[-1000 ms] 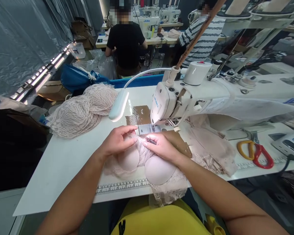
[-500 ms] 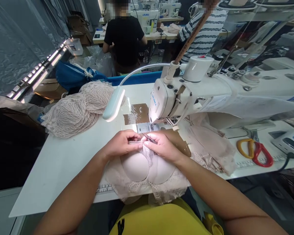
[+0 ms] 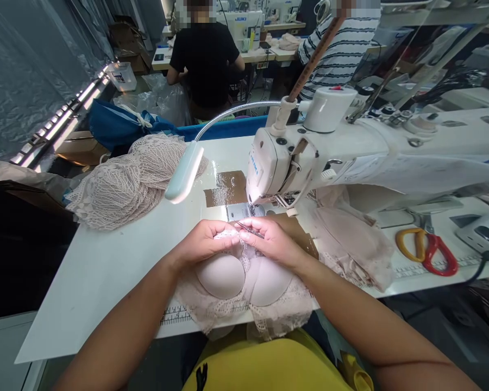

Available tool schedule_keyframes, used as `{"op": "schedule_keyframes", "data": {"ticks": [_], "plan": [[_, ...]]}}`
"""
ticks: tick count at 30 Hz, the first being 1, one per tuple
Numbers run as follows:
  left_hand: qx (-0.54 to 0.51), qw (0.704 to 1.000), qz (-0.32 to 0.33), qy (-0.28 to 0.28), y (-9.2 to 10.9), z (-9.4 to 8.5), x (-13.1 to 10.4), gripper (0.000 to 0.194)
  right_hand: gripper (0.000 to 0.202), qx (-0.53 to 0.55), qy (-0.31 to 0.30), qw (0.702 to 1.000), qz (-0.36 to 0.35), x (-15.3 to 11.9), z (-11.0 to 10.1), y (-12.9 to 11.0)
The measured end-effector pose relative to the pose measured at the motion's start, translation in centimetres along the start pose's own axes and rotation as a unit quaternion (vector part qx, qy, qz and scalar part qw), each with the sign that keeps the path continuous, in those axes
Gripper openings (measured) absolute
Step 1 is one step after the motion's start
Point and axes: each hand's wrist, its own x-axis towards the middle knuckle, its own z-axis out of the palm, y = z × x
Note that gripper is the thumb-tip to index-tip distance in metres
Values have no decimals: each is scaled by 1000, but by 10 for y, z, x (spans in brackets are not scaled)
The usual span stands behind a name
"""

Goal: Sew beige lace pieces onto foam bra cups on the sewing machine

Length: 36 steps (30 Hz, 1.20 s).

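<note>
A pale pink lace bra (image 3: 222, 277) lies at the table's front edge, its two moulded cups facing up and its lace hanging over the edge. My left hand (image 3: 206, 239) is closed on the lace at its upper edge. Close beside it, my right hand (image 3: 271, 239) is closed too, with small metal snips (image 3: 249, 230) between its fingers and the lace touching its fingertips. The snips' points reach toward the left hand. Just beyond both hands stands the needle area of a white sewing machine (image 3: 269, 163).
Left on the white table (image 3: 118, 271) sits a heap of beige lace (image 3: 118, 184), near a lamp head (image 3: 185, 172). More pink fabric (image 3: 352, 239) and scissors with yellow and red handles (image 3: 440, 255) lie right. Two people (image 3: 206, 60) sit at machines beyond.
The lace strip between my hands has shifted, and more lace shows by the left fingers. The bra's cups lie a little flatter and further apart. Both hands stay in nearly the same place.
</note>
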Motion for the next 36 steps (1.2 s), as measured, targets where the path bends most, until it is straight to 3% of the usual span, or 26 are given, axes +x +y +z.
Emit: {"op": "schedule_keyframes", "data": {"ticks": [5, 14, 28, 31, 34, 36], "plan": [[-23, 999, 0, 27, 1, 0, -1, 24, 39, -60, 8, 998, 1, -2, -13, 4], [-55, 998, -17, 12, -6, -1, 2, 21, 27, -66, -40, 996, -51, 0, -12, -9], [-37, 999, -31, 3, -6, 2, 3, 27, 18, -52, 27, 998, -13, -3, -2, -3], [-32, 999, -20, -7, -5, 3, 4, 29, 26, 10, 47, 999, 25, -1, 0, 0], [-34, 999, -9, -12, -5, 3, 5, 28, 49, 80, 0, 995, 67, 1, 4, 1], [-34, 999, -2, -19, -5, 2, 5, 27, 51, 80, -20, 994, 78, 1, 6, 0]]}}
